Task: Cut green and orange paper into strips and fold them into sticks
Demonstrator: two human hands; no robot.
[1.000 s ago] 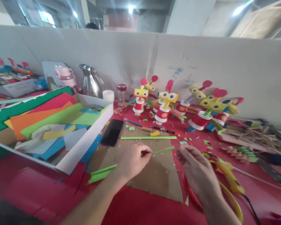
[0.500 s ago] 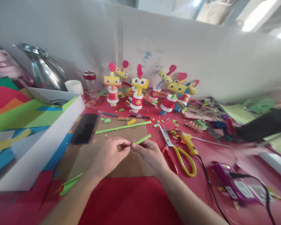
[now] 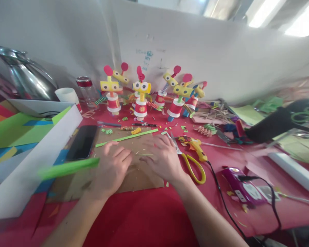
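Observation:
My left hand [image 3: 113,168] is over the left half of the brown cardboard [image 3: 144,178], fingers curled. A bright green paper strip [image 3: 69,168], smeared by motion, juts out from its left side, and the grip on it is mostly hidden. To the right, my right hand [image 3: 162,157] lies low over the cardboard with its fingers stretched out and apart, holding nothing I can see. A thin pale strip [image 3: 144,154] is by its fingertips. Beyond both hands, a longer green paper strip [image 3: 128,138] lies slantwise along the board's far edge.
Scissors [image 3: 195,168] and a yellow glue gun [image 3: 195,145] lie to the right, near a purple device [image 3: 243,187] with a black cable. A phone [image 3: 82,142] and a white box [image 3: 54,147] of coloured paper are at left. Several paper-cup figures [image 3: 141,108] stand behind.
My hands have parted from their pinch on a short green strip and moved down flat. The green strip near my left forearm is now up beside my left hand. The camera view has shifted right.

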